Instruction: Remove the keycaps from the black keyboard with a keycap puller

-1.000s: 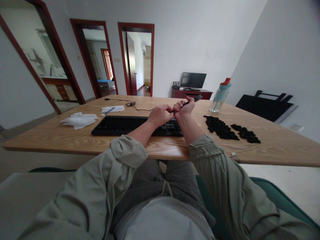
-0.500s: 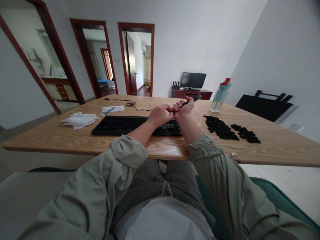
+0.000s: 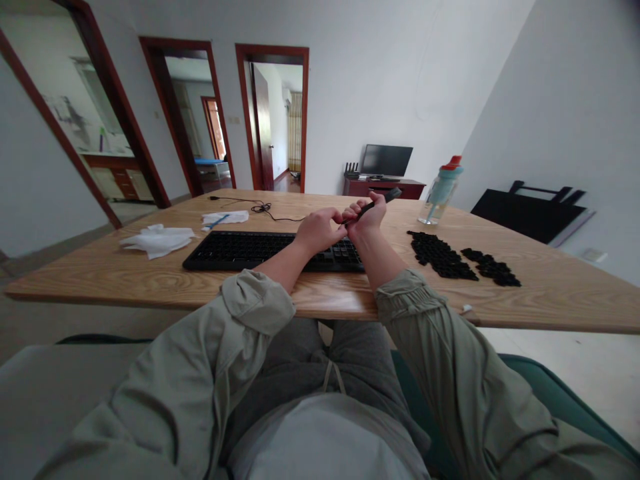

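Note:
My right hand (image 3: 369, 217) is wrapped around a slim black tool (image 3: 393, 195), whose wider end sticks out to the upper right. Its kind is not clear, though it looks like a small brush. Against its lower end, thumb to the right, rests my left hand (image 3: 320, 231), fingers closed; what they pinch is hidden. Both hands hover over the right part of a black keyboard (image 3: 235, 250), touching each other. Right of the hands, small black keycaps lie in a larger patch (image 3: 440, 255) and a smaller patch (image 3: 493, 268).
White tissues (image 3: 159, 241) lie left of the keyboard, with a blue slim item (image 3: 216, 223) on another tissue behind. A coiled black cable (image 3: 263, 208) runs across the back of the wooden table (image 3: 100, 277). A clear bottle with a red lid (image 3: 440, 193) stands back right.
The black tool's wider end has shifted very slightly left and up in my right hand. My left hand and the things on the table look unchanged.

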A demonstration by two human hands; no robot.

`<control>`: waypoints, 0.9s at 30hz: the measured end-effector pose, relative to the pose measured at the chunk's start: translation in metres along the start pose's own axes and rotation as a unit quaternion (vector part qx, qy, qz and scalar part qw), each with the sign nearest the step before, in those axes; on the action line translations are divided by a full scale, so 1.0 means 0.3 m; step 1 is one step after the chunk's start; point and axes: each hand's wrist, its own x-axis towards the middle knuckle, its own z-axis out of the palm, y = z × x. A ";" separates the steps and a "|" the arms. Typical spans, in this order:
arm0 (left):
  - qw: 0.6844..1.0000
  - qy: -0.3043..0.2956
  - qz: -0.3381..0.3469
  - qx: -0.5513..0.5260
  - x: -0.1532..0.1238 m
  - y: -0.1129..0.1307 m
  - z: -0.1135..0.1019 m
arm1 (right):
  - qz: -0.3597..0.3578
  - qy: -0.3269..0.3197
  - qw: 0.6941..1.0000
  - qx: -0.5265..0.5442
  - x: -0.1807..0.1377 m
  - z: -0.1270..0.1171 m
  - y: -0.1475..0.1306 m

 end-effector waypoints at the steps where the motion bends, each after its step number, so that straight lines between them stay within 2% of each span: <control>1: 1.000 0.000 -0.004 -0.001 0.001 0.000 -0.001 | -0.001 0.000 1.000 -0.004 0.002 -0.001 0.002; 7: 1.000 -0.004 -0.018 -0.017 0.001 0.004 -0.002 | -0.017 -0.006 0.999 -0.047 0.018 -0.007 0.007; 21: 0.995 -0.024 0.020 -0.097 -0.004 -0.015 0.006 | -0.021 -0.025 0.999 -0.040 0.018 -0.011 0.004; 27: 0.986 -0.051 -0.026 -0.158 0.011 -0.048 0.025 | -0.036 -0.014 0.994 -0.101 0.026 -0.008 0.024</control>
